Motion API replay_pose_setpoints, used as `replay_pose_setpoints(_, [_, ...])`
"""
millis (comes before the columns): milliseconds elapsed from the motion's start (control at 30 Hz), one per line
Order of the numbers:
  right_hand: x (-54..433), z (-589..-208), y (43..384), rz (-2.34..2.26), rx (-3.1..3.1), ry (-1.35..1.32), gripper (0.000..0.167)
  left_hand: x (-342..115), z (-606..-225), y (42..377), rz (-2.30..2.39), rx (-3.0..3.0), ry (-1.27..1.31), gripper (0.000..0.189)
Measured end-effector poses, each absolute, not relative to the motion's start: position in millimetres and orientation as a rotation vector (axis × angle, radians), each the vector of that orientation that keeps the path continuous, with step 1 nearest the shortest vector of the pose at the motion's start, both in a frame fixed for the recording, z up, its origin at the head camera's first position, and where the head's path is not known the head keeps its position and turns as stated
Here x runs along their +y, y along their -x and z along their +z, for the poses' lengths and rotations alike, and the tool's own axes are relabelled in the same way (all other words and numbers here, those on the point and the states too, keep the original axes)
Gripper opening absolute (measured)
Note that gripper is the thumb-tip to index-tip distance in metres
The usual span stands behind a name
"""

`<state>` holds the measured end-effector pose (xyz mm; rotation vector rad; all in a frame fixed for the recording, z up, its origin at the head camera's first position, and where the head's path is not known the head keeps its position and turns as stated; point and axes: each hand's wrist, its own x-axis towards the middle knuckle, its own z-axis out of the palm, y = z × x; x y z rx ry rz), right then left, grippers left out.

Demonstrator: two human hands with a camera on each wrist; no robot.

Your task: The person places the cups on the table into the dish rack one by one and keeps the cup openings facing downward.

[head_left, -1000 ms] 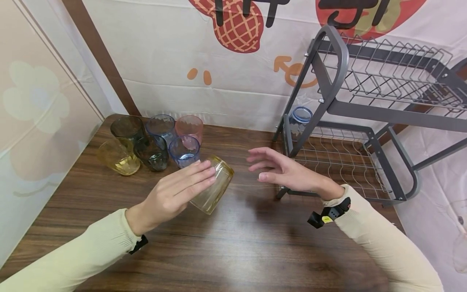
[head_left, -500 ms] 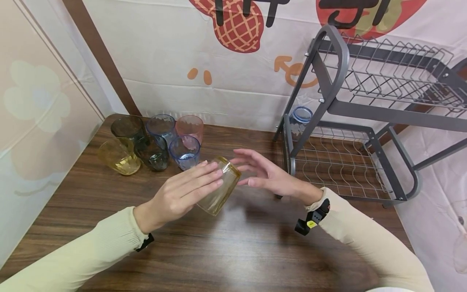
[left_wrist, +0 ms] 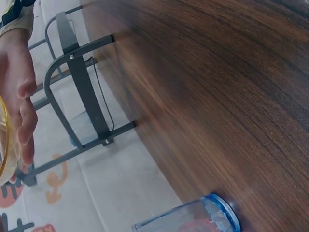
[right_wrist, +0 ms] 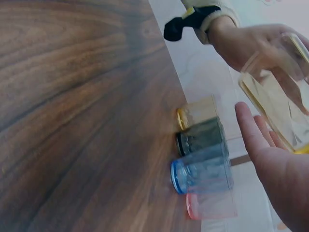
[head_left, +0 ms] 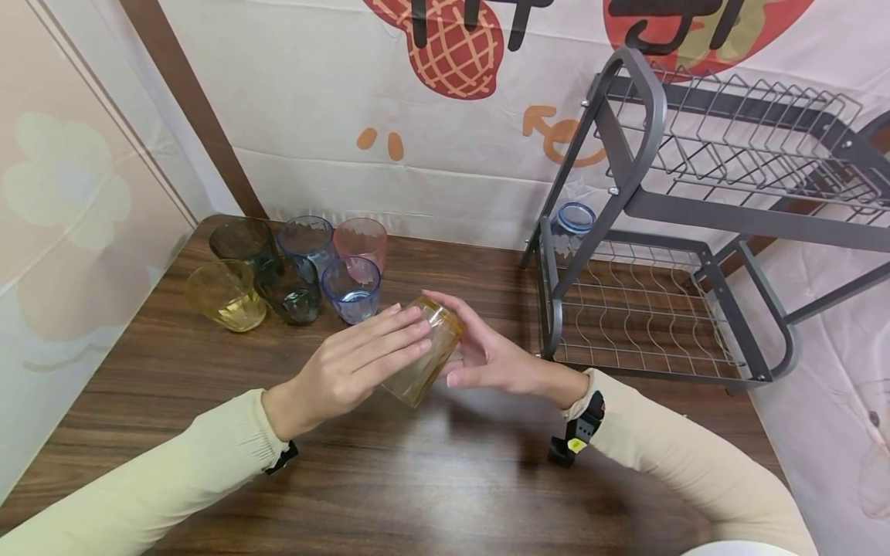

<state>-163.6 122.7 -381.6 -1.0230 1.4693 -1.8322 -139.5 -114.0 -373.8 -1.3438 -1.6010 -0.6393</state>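
Note:
A clear yellow glass [head_left: 417,379] is tilted in the air above the table, its amber thick end towards the right. My left hand [head_left: 351,369] holds it from the left, fingers laid across its upper side; the thumb is hidden in the head view. On the other side, my right hand [head_left: 497,361] is at the thick end with its fingers behind the glass. In the right wrist view, its thumb [right_wrist: 251,128] is straight and apart from the yellow glass [right_wrist: 270,104]. Whether the right fingers touch it, I cannot tell.
At the back left stand several tumblers, among them a yellow glass [head_left: 232,301], a dark glass [head_left: 295,297], a blue glass [head_left: 352,293] and a pink glass [head_left: 365,243]. A grey two-tier rack [head_left: 633,205] stands at right, with an upturned blue glass [head_left: 573,228] on its lower tier.
The right hand has moved left from beside the rack to the thick end of the yellow glass. The left hand has shifted slightly right with the glass.

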Motion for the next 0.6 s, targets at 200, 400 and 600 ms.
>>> replay_pose_setpoints(200, [115, -383, 155, -1.946, 1.483, 0.995, 0.111, -112, -374, 141, -0.633, -1.623, 1.343, 0.024])
replay_pose_setpoints(400, [109, -381, 150, -2.009, 1.578, 0.961, 0.104, -111, -376, 142, -0.611, -1.663, 1.339, 0.027])
replay_pose_setpoints(600, [109, -381, 149, -2.043, 1.606, 0.958, 0.099, -110, -377, 142, -0.59, -1.668, 1.348, 0.029])
